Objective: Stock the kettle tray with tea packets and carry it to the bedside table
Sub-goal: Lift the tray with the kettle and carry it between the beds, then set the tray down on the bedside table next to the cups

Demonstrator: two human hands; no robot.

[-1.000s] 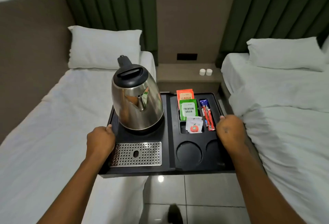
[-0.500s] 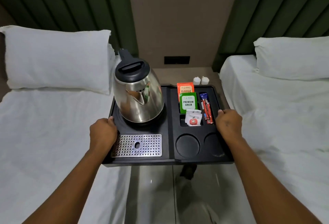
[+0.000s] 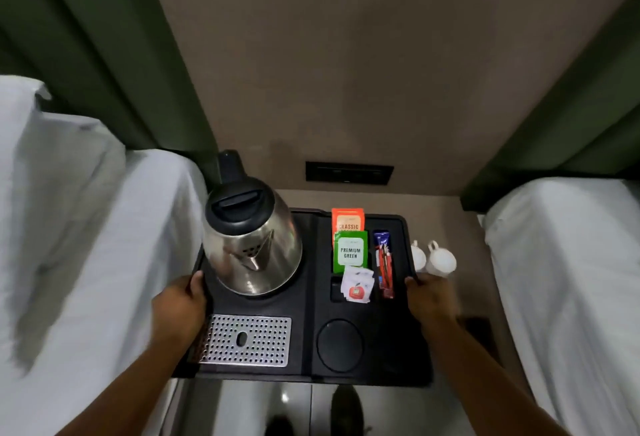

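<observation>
Between 2 white beds, the left hand [image 3: 180, 307] grips the black tray's [image 3: 308, 297] left edge. On it stand a steel kettle [image 3: 252, 248], then orange, green and white tea packets [image 3: 349, 252] in their slots. Right hand [image 3: 431, 297] clamps the right edge, beside 2 white cups [image 3: 440, 260] on the bedside table [image 3: 467, 297].

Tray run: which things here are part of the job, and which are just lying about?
Job: tray, kettle, orange tea packet, green tea packet, white tea packet, bedside table, left hand, right hand.

Lying about: two white cups, beds, wall socket panel.
</observation>
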